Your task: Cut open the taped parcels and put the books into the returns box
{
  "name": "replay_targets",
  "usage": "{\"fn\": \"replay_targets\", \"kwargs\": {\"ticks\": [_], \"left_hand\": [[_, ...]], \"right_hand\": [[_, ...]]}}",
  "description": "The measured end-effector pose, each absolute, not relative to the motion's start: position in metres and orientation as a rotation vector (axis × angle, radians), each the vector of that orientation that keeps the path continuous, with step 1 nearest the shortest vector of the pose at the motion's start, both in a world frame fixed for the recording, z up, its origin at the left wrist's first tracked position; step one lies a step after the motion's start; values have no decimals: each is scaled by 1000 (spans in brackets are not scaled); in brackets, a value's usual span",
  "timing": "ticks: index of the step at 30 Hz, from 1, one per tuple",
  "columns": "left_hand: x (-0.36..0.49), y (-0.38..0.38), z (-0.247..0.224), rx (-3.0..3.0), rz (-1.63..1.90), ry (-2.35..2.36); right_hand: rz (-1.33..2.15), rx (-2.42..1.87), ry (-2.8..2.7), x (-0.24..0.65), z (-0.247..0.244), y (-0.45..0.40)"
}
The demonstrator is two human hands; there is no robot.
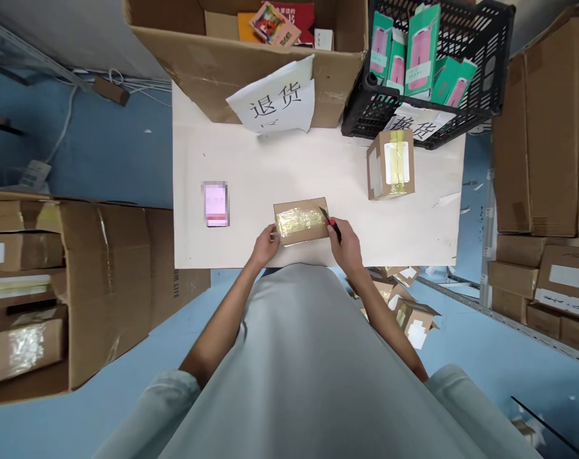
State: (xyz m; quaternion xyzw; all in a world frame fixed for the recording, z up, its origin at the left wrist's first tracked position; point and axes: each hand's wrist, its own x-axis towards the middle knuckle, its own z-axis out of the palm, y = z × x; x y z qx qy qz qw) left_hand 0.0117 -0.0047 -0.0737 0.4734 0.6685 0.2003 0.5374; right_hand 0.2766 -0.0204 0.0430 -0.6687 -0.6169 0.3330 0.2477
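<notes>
A small cardboard box [301, 223] with shiny yellowish tape on top lies near the front edge of the white table [265, 166]. At its left end, the fingers of my left hand [266, 245] grip the side of the box. My right hand [346, 245] is closed around a dark knife [335, 230] with a pointed blade. The blade tip is over the right end of the box top, close to the tape. Whether it touches the cardboard is too small to tell.
A phone [216, 204] lies on the left of the table. A taped box [391, 164] sits at the right. Behind stand a large carton [188, 64] and a black crate [490, 76] of green packages. More boxes are on both sides and the floor.
</notes>
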Motion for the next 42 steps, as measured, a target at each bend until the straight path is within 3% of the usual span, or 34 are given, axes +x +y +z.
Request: {"fn": "replay_targets", "kwargs": {"ticks": [7, 12, 19, 33, 42], "left_hand": [[-7, 29, -23, 1180, 820, 1466], [-11, 70, 14, 1403, 591, 1205], [-12, 89, 7, 1442, 560, 1082], [-15, 89, -1, 1430, 534, 952], [-12, 83, -17, 1422, 564, 1014]], "right_hand": [[789, -2077, -1866, 257, 93, -25], [1056, -2164, -1916, 222, 117, -38], [1165, -2284, -2094, 173, 122, -45], [1075, -2785, -2157, 98, 138, -34], [985, -2835, -2240, 84, 143, -21]]}}
